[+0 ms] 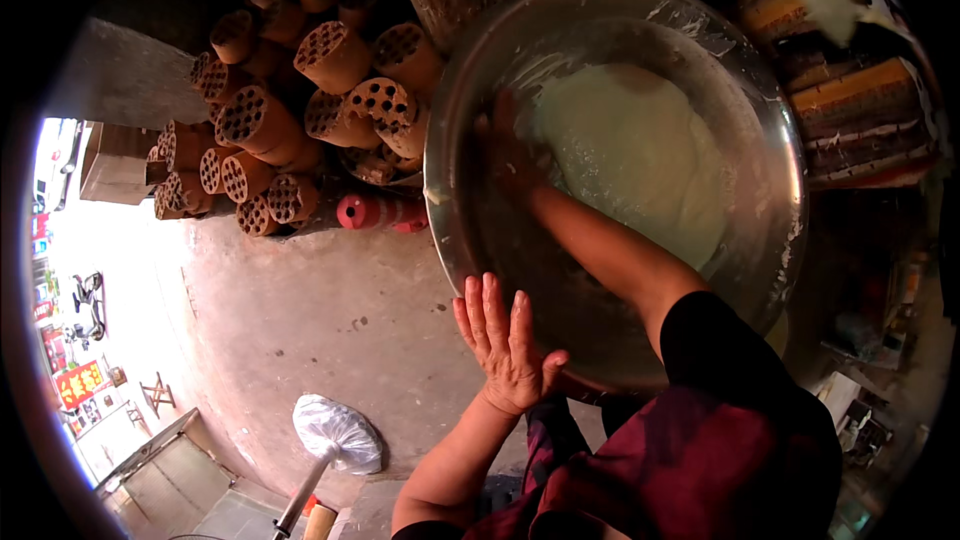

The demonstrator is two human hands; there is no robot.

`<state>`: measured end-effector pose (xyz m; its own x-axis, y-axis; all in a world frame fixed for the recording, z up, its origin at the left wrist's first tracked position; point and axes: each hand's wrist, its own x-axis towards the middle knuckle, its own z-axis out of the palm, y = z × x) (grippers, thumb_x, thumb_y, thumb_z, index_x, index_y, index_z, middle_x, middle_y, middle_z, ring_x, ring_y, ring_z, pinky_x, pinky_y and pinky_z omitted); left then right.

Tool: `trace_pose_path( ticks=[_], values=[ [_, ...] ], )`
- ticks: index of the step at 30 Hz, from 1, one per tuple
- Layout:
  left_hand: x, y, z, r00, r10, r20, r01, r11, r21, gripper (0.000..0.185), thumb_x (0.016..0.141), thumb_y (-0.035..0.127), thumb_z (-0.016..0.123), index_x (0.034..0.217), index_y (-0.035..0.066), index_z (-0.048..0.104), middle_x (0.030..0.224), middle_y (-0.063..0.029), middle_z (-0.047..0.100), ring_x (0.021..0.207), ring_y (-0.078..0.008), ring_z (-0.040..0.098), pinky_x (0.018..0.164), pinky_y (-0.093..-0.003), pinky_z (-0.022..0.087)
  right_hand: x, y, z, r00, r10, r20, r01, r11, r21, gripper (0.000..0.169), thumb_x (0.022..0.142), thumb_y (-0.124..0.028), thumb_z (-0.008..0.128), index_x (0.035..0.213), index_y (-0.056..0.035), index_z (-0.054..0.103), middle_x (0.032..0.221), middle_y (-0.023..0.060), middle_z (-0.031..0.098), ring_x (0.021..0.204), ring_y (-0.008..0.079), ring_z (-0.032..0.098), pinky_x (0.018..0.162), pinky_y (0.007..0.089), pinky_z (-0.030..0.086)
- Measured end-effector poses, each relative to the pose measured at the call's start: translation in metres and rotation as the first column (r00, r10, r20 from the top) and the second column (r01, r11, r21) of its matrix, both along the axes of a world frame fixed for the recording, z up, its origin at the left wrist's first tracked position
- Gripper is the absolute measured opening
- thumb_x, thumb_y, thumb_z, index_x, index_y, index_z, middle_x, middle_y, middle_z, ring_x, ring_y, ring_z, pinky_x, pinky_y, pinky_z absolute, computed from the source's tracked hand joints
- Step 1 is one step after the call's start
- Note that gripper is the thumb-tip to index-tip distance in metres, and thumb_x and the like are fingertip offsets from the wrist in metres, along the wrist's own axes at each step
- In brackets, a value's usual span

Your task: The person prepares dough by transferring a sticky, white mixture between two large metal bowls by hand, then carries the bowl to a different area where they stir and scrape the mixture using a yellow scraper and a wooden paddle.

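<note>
A wide, shiny metal basin (439,187) stands before me with a large pale mass of wet, smooth dough (637,157) in it. My right hand (517,146) reaches deep into the basin, at the left edge of the dough. Shade and blur hide part of it, but its fingers look extended and apart. Whether it touches the dough or only the basin wall is unclear. Outside, at the lower left rim, my left hand (502,352) is held with straight, spread fingers and nothing in it. Its fingers look wet.
Perforated clay-coloured briquettes (255,116) are piled left of the basin. A red cylinder (367,211) lies beside them. A tied plastic bag (337,431) sits on the concrete floor (322,300) near a metal pole (304,502). Stacked wood (855,90) lies to the right.
</note>
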<state>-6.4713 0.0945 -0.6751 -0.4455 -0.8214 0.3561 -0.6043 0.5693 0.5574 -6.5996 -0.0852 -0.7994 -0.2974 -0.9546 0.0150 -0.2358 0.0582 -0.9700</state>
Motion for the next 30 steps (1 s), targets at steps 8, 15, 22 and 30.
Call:
trace_pose_path(
  ticks=[8, 15, 22, 30],
  values=[
    [0.0, 0.001, 0.0, 0.998, -0.027, 0.065, 0.026, 1.0, 0.005, 0.062, 0.084, 0.048, 0.029, 0.126, 0.002, 0.029, 0.13, -0.0266, 0.022, 0.121, -0.0423, 0.02, 0.098, -0.051, 0.01, -0.062, -0.048, -0.022, 0.931, -0.265, 0.252, 0.294, 0.952, -0.086, 0.059, 0.085, -0.036, 0.032, 0.128, 0.0016, 0.015, 0.132, 0.0249, 0.008, 0.122, 0.0377, 0.008, 0.101, 0.0436, 0.006],
    [0.0, -0.001, 0.006, 0.993, -0.056, 0.102, 0.054, 0.998, 0.028, 0.061, 0.083, 0.047, 0.03, 0.126, 0.003, 0.03, 0.132, -0.0252, 0.021, 0.122, -0.0414, 0.018, 0.099, -0.0501, 0.008, -0.118, -0.05, -0.031, 0.741, -0.647, 0.181, 0.668, 0.739, -0.089, 0.043, 0.083, -0.031, 0.04, 0.114, -0.0014, 0.037, 0.108, 0.0157, 0.04, 0.096, 0.0269, 0.039, 0.08, 0.038, 0.03],
    [-0.001, -0.001, 0.01, 0.991, -0.023, 0.134, 0.019, 0.999, 0.027, 0.058, 0.085, 0.045, 0.03, 0.126, 0.004, 0.031, 0.132, -0.0233, 0.021, 0.123, -0.0396, 0.017, 0.099, -0.0488, 0.008, -0.107, 0.081, 0.025, 0.884, -0.341, 0.319, 0.3, 0.938, 0.172, 0.011, 0.078, -0.013, 0.055, 0.083, -0.0035, 0.055, 0.064, -0.001, 0.05, 0.054, 0.0071, 0.043, 0.048, 0.0208, 0.037],
    [-0.014, 0.001, 0.012, 0.982, 0.0, 0.19, 0.015, 0.997, -0.075, 0.056, 0.085, 0.044, 0.03, 0.124, 0.004, 0.033, 0.133, -0.0191, 0.023, 0.123, -0.035, 0.02, 0.099, -0.0477, 0.009, -0.151, 0.355, 0.149, 0.902, -0.419, -0.103, 0.431, 0.87, 0.238, 0.008, 0.08, -0.009, 0.054, 0.076, -0.003, 0.054, 0.059, -0.0031, 0.046, 0.05, 0.003, 0.039, 0.044, 0.0183, 0.032]
  ],
)
